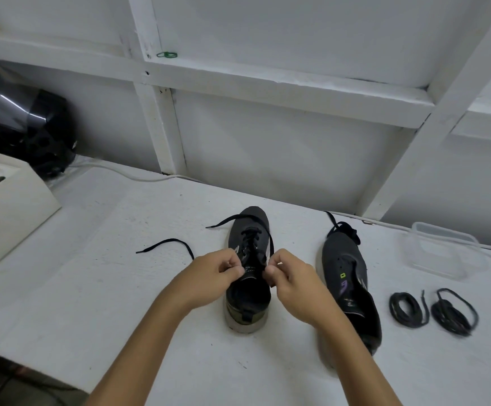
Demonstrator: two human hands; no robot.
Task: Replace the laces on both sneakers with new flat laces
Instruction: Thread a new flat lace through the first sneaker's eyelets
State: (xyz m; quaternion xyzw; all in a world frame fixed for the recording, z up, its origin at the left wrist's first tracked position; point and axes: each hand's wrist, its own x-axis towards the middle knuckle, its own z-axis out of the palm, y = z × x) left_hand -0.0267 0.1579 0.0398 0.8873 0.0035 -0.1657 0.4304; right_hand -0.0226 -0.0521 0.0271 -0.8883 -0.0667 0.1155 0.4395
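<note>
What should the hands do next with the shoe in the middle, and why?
Probably pull both lace ends snug, evenly. The left hand and right hand each pinch the flat lace at the top eyelets of the middle sneaker, and its loose ends trail over the table. After that, the second sneaker looks unlaced, with a lace bunched on its toe.

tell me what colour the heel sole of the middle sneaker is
Off-white sole, olive-green band above it, seen from the head view.
</note>
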